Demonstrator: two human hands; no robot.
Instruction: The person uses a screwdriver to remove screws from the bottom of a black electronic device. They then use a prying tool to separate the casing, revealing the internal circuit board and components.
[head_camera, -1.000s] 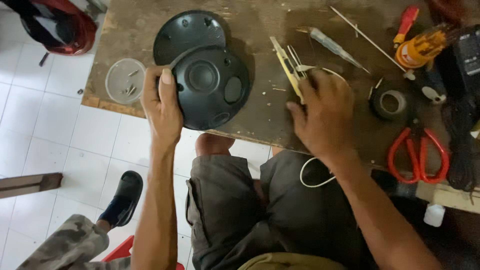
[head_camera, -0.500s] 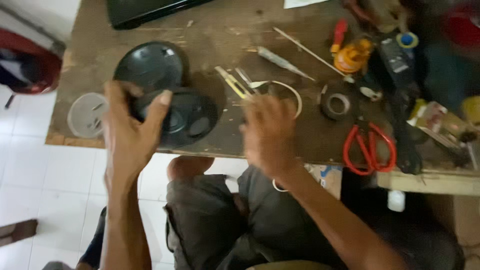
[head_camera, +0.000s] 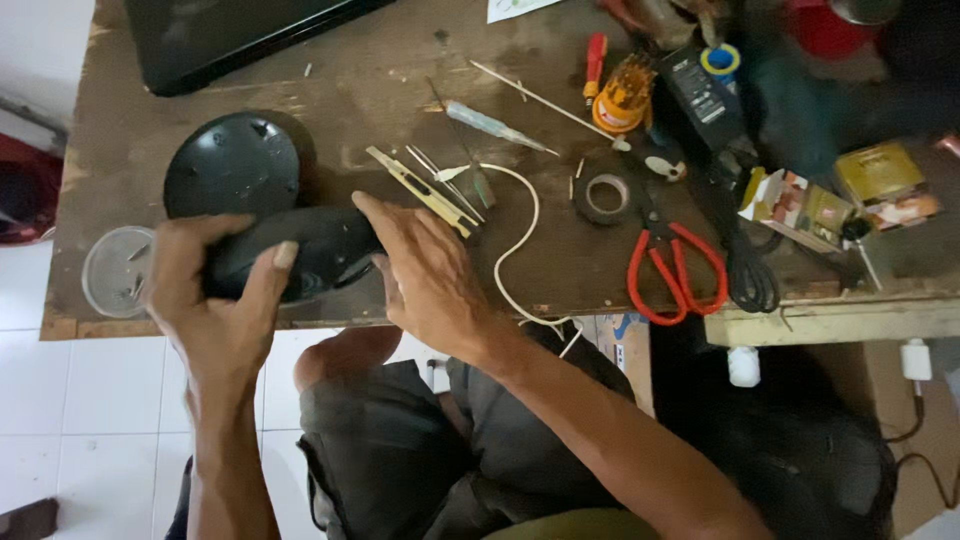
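A round black plastic housing is tilted up at the near edge of the wooden workbench. My left hand grips its left side, thumb over the front. My right hand rests against its right side, fingers pointing up and left. Just behind lies a round black cover, flat on the bench. A yellow utility knife and a white wire lie right beside my right hand.
A clear lid with small screws sits at the bench's left corner. Further right are a tape roll, red scissors, a screwdriver, a black power adapter and small boxes. My knees are below the bench edge.
The housing has gone from lying flat under my left hand to being tilted up on edge. My right hand left the tools and came over to the housing's right side.
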